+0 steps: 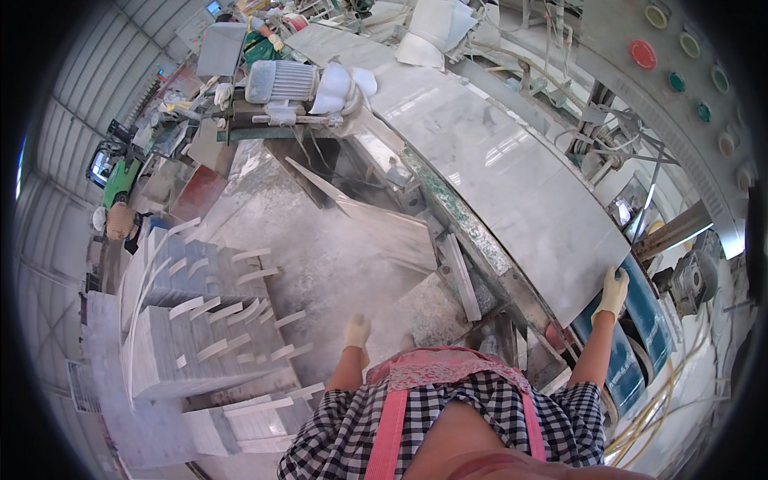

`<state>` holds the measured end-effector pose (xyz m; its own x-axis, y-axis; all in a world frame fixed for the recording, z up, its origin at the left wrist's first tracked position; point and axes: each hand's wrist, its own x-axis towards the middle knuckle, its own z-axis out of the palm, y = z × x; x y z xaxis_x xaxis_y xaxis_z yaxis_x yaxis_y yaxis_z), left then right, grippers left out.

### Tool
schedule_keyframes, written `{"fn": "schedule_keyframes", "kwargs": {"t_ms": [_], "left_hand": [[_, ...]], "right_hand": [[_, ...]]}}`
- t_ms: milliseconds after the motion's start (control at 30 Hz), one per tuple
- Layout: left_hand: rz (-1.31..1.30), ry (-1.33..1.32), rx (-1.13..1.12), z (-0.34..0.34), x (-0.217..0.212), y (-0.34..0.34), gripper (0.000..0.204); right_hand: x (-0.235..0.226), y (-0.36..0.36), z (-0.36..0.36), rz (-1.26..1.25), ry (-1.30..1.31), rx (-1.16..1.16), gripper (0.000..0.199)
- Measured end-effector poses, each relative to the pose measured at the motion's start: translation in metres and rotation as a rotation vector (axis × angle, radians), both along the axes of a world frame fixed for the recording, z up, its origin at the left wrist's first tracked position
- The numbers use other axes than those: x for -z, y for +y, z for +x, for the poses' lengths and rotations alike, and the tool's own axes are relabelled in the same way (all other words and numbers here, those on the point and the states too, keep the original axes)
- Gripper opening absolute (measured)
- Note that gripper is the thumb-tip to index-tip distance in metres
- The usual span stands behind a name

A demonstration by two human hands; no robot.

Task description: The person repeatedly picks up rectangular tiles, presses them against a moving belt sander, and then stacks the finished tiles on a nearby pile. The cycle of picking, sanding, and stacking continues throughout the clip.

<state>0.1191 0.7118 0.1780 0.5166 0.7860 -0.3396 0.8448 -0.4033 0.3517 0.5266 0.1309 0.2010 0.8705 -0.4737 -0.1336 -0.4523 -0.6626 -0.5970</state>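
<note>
- Dusty workshop floor [320,264] spreads under the person, pale with stone powder, and a corrugated metal wall [72,104] curves along the left rim.
- The right hand [614,291], in a whitish glove, rests on the near corner of a long white marble slab [496,160]; the fingers lie bent over the slab's edge, gripping it.
- The left hand [357,330], also gloved, hangs loosely at the person's side above the floor, fingers slack and half curled, holding nothing.
- The slab lies flat on a machine bed that serves as the tabletop [472,232], running from the upper middle down to the right hand; its green-stained edge runs just beside the slab.
- A grey electric motor [280,80] sits at the far end of the bed, with white cloth bundled just beside it.
- Stacks of cut marble strips [216,320] stand on the floor to the left, well apart from the left hand.
- A curved control panel with coloured round buttons [680,48] fills the upper right.
- A blue machine part [640,320] lies just below the right hand.
- The checked shirt and pink apron [448,400] hide the floor near the feet.
- Clutter in the far background is too small and bent by the lens to make out.
</note>
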Motion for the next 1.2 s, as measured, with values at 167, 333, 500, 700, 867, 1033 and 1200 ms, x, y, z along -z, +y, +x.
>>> {"fn": "schedule_keyframes", "kwargs": {"t_ms": [167, 333, 500, 700, 867, 1033, 1200], "left_hand": [[-0.112, 0.128, -0.122, -0.023, 0.016, 0.061, 0.044], [-0.087, -0.052, -0.161, -0.016, 0.019, 0.095, 0.043], [-0.035, -0.049, -0.106, -0.002, -0.01, 0.104, 0.044], [-0.067, 0.039, -0.094, 0.009, -0.026, 0.116, 0.044], [-0.112, -0.12, -0.099, 0.03, -0.002, 0.117, 0.045], [-0.395, -0.405, -0.211, 0.074, -0.026, 0.086, 0.042], [-0.677, -0.756, -0.195, 0.163, -0.136, 0.048, 0.051]], "right_hand": [[-0.021, 0.002, -0.017, -0.258, 0.225, -0.189, 0.052], [-0.029, 0.02, -0.026, -0.425, 0.249, -0.099, 0.046], [0.002, -0.008, -0.032, 0.307, 0.091, 0.343, 0.074], [-0.03, -0.023, -0.035, 0.523, -0.184, 0.237, 0.062], [-0.076, 0.024, -0.004, 0.449, -0.218, 0.013, 0.055], [-0.062, 0.059, -0.011, 0.432, -0.396, 0.146, 0.042], [-0.104, 0.018, -0.047, 0.336, -0.27, 0.084, 0.039]]}}
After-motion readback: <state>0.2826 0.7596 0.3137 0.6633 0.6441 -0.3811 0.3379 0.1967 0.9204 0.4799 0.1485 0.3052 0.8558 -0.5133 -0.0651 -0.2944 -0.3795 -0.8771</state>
